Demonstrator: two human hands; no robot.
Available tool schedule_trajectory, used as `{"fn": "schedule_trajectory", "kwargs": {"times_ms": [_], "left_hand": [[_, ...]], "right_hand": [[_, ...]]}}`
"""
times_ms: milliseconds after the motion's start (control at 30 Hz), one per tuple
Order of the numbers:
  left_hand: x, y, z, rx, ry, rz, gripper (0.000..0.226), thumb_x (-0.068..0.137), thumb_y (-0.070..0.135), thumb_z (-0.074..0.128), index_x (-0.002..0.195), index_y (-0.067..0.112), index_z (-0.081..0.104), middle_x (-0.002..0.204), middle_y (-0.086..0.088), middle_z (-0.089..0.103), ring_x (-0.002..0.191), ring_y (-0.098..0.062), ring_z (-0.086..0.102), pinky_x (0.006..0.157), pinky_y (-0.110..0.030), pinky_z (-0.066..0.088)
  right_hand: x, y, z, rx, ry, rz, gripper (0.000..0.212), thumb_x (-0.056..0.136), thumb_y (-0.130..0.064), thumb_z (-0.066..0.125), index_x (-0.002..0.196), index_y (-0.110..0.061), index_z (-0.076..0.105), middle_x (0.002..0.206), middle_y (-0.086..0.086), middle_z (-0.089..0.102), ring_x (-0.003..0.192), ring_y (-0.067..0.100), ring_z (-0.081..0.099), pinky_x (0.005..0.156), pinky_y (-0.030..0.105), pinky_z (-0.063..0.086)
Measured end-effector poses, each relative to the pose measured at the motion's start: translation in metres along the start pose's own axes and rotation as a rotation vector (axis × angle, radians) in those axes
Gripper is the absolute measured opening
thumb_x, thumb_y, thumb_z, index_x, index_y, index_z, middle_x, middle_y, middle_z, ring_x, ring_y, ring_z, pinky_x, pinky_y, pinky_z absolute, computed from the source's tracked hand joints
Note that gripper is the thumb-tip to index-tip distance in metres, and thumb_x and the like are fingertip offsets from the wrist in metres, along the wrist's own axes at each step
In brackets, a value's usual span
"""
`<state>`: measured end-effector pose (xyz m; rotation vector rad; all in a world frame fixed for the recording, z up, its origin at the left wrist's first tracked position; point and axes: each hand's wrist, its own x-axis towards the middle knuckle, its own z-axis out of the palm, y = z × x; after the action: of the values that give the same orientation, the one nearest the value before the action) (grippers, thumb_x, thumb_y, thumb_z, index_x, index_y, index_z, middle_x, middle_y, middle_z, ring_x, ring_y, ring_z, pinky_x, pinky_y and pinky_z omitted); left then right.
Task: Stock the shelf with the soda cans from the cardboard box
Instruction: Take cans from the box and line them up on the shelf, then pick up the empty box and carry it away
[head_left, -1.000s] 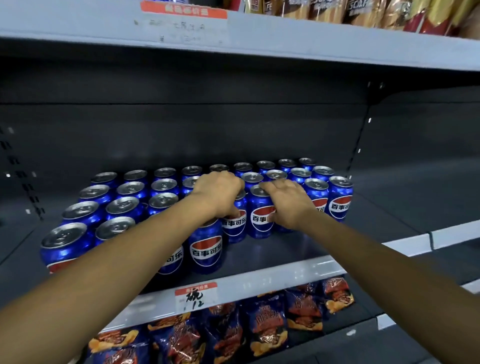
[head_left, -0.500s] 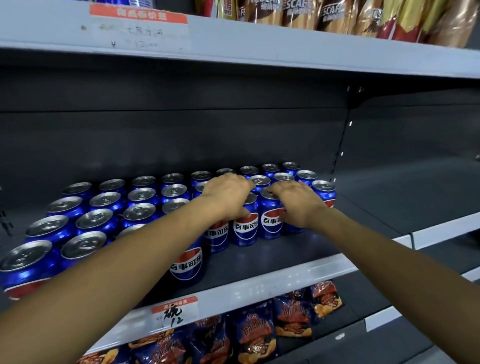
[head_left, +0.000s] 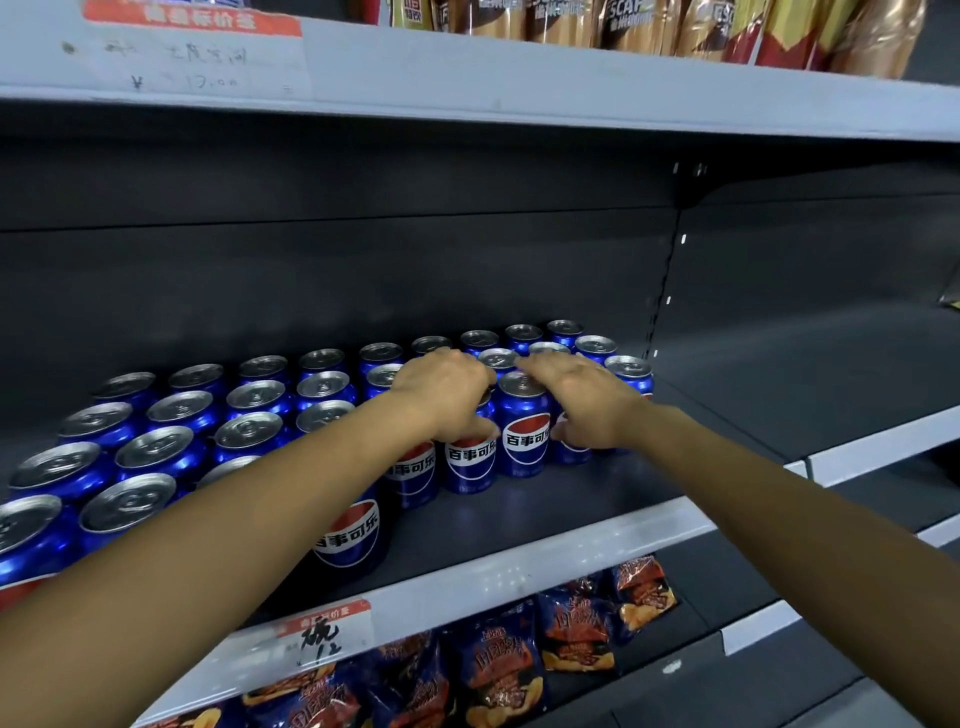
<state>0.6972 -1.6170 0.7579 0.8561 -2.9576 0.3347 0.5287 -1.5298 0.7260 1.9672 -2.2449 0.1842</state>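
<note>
Several rows of blue soda cans (head_left: 523, 431) with red, white and blue logos stand on the dark middle shelf (head_left: 545, 509). My left hand (head_left: 447, 395) reaches in from the lower left and grips the top of a front-row can (head_left: 470, 465), fingers curled over its rim. From the lower right, my right hand (head_left: 584, 402) lies over the neighbouring can (head_left: 571, 452), with the thumb on its side and the fingers stretched across the can tops. The cardboard box is out of view.
The shelf floor right of the cans (head_left: 779, 384) is bare up to the slotted upright (head_left: 667, 291). Its grey front edge carries a handwritten price tag (head_left: 324, 631). Snack bags (head_left: 504, 670) fill the shelf below, and packets (head_left: 649, 26) line the shelf above.
Both hands stay on the same front-row cans. My right fingers have spread further left over the can tops. My view has drifted right and up, so the cans sit lower left.
</note>
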Motion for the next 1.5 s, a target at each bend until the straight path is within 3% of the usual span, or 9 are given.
{"fn": "schedule_trajectory", "kwargs": {"times_ms": [67, 167, 267, 433, 633, 867, 1167, 1300, 1500], "left_hand": [[0.002, 0.007, -0.003, -0.027, 0.043, 0.013, 0.069, 0.083, 0.056, 0.060, 0.140, 0.022, 0.042, 0.138, -0.001, 0.049, 0.125, -0.024, 0.045, 0.095, -0.040, 0.047], [0.014, 0.024, -0.006, -0.056, 0.101, 0.041, 0.067, 0.085, 0.053, 0.060, 0.140, 0.019, 0.041, 0.141, -0.001, 0.046, 0.128, -0.025, 0.041, 0.097, -0.040, 0.045], [0.032, 0.041, -0.003, -0.061, 0.097, 0.070, 0.064, 0.084, 0.051, 0.062, 0.136, 0.018, 0.044, 0.137, -0.001, 0.050, 0.125, -0.024, 0.043, 0.094, -0.040, 0.047], [0.049, 0.062, 0.002, -0.076, 0.091, 0.099, 0.055, 0.088, 0.047, 0.059, 0.135, 0.021, 0.046, 0.134, -0.001, 0.053, 0.123, -0.024, 0.046, 0.089, -0.038, 0.047], [0.055, 0.071, 0.003, -0.068, 0.125, -0.006, 0.048, 0.089, 0.048, 0.057, 0.129, 0.021, 0.051, 0.124, -0.002, 0.059, 0.115, -0.024, 0.053, 0.082, -0.039, 0.049], [0.059, 0.086, 0.003, -0.100, 0.159, -0.126, 0.033, 0.090, 0.036, 0.061, 0.119, 0.021, 0.061, 0.116, -0.005, 0.063, 0.107, -0.026, 0.058, 0.073, -0.035, 0.046], [0.061, 0.091, 0.012, -0.144, 0.196, -0.183, 0.031, 0.086, 0.030, 0.066, 0.115, 0.019, 0.064, 0.115, -0.007, 0.064, 0.106, -0.028, 0.059, 0.082, -0.041, 0.052], [0.059, 0.094, 0.010, -0.147, 0.184, -0.212, 0.034, 0.087, 0.027, 0.065, 0.121, 0.023, 0.062, 0.118, -0.007, 0.064, 0.108, -0.028, 0.058, 0.082, -0.041, 0.053], [0.050, 0.110, 0.015, -0.141, 0.198, -0.221, 0.056, 0.087, 0.024, 0.064, 0.138, 0.022, 0.043, 0.136, -0.004, 0.049, 0.126, -0.026, 0.043, 0.092, -0.037, 0.044]], "right_hand": [[0.000, 0.016, -0.012, -0.029, -0.010, 0.043, 0.086, 0.074, -0.010, 0.070, 0.148, -0.018, 0.027, 0.150, 0.005, 0.034, 0.139, 0.022, 0.030, 0.114, 0.033, 0.027], [-0.002, 0.039, -0.023, -0.088, -0.023, 0.104, 0.062, 0.077, -0.014, 0.070, 0.135, -0.022, 0.048, 0.134, 0.002, 0.053, 0.126, 0.023, 0.047, 0.101, 0.034, 0.041], [-0.009, 0.046, -0.022, -0.059, -0.046, 0.128, 0.060, 0.082, -0.015, 0.067, 0.136, -0.031, 0.049, 0.135, -0.002, 0.056, 0.123, 0.023, 0.051, 0.099, 0.036, 0.044], [-0.014, 0.047, -0.014, -0.030, 0.045, 0.138, 0.049, 0.087, -0.013, 0.060, 0.132, -0.030, 0.054, 0.128, 0.002, 0.061, 0.118, 0.025, 0.054, 0.097, 0.035, 0.043], [-0.014, 0.072, -0.021, 0.051, 0.023, 0.164, 0.071, 0.080, -0.007, 0.065, 0.144, -0.023, 0.039, 0.140, 0.005, 0.050, 0.126, 0.026, 0.047, 0.099, 0.037, 0.045], [-0.017, 0.098, -0.019, 0.049, -0.015, 0.177, 0.050, 0.086, -0.018, 0.066, 0.133, -0.026, 0.055, 0.133, 0.002, 0.058, 0.120, 0.024, 0.055, 0.102, 0.034, 0.044], [-0.021, 0.101, -0.011, 0.108, 0.044, 0.139, 0.049, 0.088, -0.019, 0.064, 0.135, -0.027, 0.052, 0.135, 0.002, 0.056, 0.121, 0.024, 0.054, 0.102, 0.034, 0.044], [-0.036, 0.104, -0.014, 0.241, 0.069, 0.115, 0.060, 0.088, -0.023, 0.066, 0.143, -0.018, 0.042, 0.148, 0.004, 0.042, 0.134, 0.022, 0.041, 0.109, 0.028, 0.031], [-0.072, 0.122, -0.010, 0.344, 0.038, 0.255, 0.069, 0.090, -0.024, 0.064, 0.149, -0.016, 0.029, 0.154, 0.005, 0.031, 0.140, 0.022, 0.032, 0.111, 0.028, 0.026]]}}
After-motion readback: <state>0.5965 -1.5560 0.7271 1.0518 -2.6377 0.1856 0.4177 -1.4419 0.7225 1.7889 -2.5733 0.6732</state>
